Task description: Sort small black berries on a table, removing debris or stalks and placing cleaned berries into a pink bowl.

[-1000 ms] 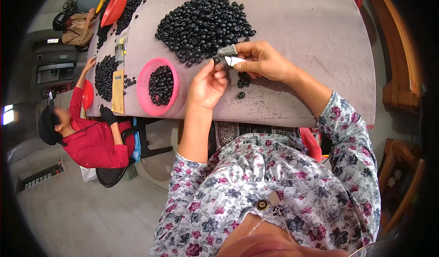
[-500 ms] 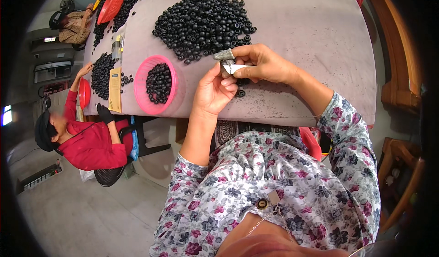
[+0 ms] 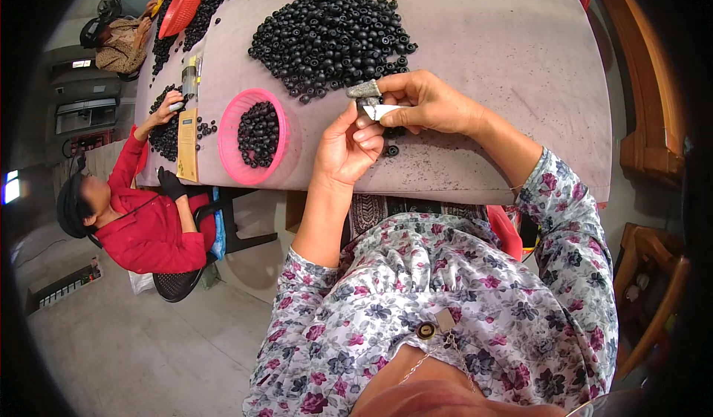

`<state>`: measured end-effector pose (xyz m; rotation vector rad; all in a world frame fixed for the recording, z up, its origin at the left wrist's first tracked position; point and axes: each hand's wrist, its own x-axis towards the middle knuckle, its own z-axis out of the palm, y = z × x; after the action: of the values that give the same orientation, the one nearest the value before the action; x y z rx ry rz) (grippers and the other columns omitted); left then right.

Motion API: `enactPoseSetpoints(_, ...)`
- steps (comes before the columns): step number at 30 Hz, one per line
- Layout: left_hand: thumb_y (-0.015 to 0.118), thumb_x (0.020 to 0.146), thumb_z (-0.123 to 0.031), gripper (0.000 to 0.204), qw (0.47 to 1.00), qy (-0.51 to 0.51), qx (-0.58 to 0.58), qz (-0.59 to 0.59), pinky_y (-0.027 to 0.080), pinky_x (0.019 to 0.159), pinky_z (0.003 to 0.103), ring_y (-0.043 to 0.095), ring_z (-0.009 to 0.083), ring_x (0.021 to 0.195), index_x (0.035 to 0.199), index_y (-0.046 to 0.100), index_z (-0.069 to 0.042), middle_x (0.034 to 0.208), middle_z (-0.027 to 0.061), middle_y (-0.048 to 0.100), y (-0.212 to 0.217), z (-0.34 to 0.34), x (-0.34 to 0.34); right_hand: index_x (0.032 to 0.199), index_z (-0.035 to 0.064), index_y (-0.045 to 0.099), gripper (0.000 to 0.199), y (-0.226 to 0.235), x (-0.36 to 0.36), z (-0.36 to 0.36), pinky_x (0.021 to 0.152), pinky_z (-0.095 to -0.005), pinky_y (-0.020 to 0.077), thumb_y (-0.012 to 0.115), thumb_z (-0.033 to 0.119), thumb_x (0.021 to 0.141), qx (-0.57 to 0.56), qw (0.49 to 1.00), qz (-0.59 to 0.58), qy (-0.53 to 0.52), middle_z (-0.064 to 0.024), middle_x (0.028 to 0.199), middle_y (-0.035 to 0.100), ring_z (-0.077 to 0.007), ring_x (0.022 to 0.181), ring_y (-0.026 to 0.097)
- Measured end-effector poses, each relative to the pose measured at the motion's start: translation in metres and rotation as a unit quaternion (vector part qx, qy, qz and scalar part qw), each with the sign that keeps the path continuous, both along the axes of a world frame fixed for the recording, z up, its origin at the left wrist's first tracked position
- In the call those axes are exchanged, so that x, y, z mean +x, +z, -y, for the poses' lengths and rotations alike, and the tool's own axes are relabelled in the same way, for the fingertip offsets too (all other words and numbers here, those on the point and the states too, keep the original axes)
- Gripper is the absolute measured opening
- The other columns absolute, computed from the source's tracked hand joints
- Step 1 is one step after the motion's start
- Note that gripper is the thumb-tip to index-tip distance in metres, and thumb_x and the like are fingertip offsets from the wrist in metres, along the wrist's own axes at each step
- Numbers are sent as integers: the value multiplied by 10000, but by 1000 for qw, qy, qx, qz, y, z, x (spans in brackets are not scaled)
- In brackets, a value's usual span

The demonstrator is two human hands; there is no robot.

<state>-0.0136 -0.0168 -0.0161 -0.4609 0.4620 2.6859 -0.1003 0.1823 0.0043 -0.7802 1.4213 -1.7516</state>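
My left hand [image 3: 343, 155] is closed in a pinch, holding a small black round bead-like piece [image 3: 362, 108] that is mostly hidden by fingers. Against it, my right hand [image 3: 434, 105] grips a small white flat piece with a pointed tip [image 3: 382, 111], perhaps a blade, between thumb and fingers. A worn grey finger cover [image 3: 363, 89] sits on the right index finger. Both hands meet above the table's near part. A few black beads lie below them, one of them a loose bead [image 3: 392, 151]. Just beyond is a large heap of black beads with holes [image 3: 330, 38].
Left of my hands stands a pink basket [image 3: 227, 157] with black beads inside. Dark crumbs dot the grey tablecloth [image 3: 483, 172]. Farther left, a co-worker in red [image 3: 152, 227] sits by another bead pile [image 3: 165, 138] and a tan card [image 3: 187, 146]. A red basket [image 3: 182, 7] stands beyond.
My hands stay almost in place, with only a slight shift of the left fingers. The co-worker's bare hand has moved from beside the red bowl onto their bead pile.
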Motion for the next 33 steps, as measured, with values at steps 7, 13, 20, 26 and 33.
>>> enactPoseSetpoints(7, 666, 961, -224, 203, 999, -29, 12, -17, 425, 532, 222, 495, 85, 621, 1025, 602, -41, 758, -7, 522, -2, 3, -2, 1234, 22, 639, 388, 0, 0, 0, 504, -204, 373, 728, 176, 889, -4, 1000, 5, 1, 39, 741, 587, -34, 572, 469)
enactPoseSetpoints(13, 660, 965, -232, 215, 999, -27, 26, -26, 426, 536, 220, 493, 80, 620, 1037, 598, -39, 763, -7, 521, -4, 3, -1, 1206, 30, 643, 364, -2, 1, 2, 496, -200, 374, 730, 184, 888, 0, 1000, 1, 5, 41, 744, 591, -30, 570, 474)
enactPoseSetpoints(20, 659, 964, -223, 216, 999, -27, 19, -26, 429, 542, 224, 499, 89, 626, 1048, 596, -34, 781, 4, 526, -2, 1, 0, 1190, 34, 649, 348, -1, 0, 1, 484, -197, 371, 731, 185, 887, -9, 1000, 9, 11, 42, 751, 606, -27, 558, 474)
enactPoseSetpoints(26, 661, 962, -216, 209, 999, -23, 14, -22, 428, 539, 225, 502, 92, 635, 1045, 597, -35, 783, 7, 526, -2, 1, 0, 1213, 35, 647, 352, -5, -2, 1, 480, -195, 369, 719, 166, 894, -5, 1000, -5, 17, 42, 747, 611, -27, 560, 485)
enactPoseSetpoints(33, 639, 969, -216, 219, 999, -26, -20, -9, 416, 533, 239, 496, 99, 637, 1051, 582, -21, 783, 7, 517, 1, -1, -1, 1198, 30, 653, 336, 4, 0, 0, 480, -193, 367, 718, 155, 894, -16, 999, 43, 3, 35, 762, 623, -27, 560, 483)
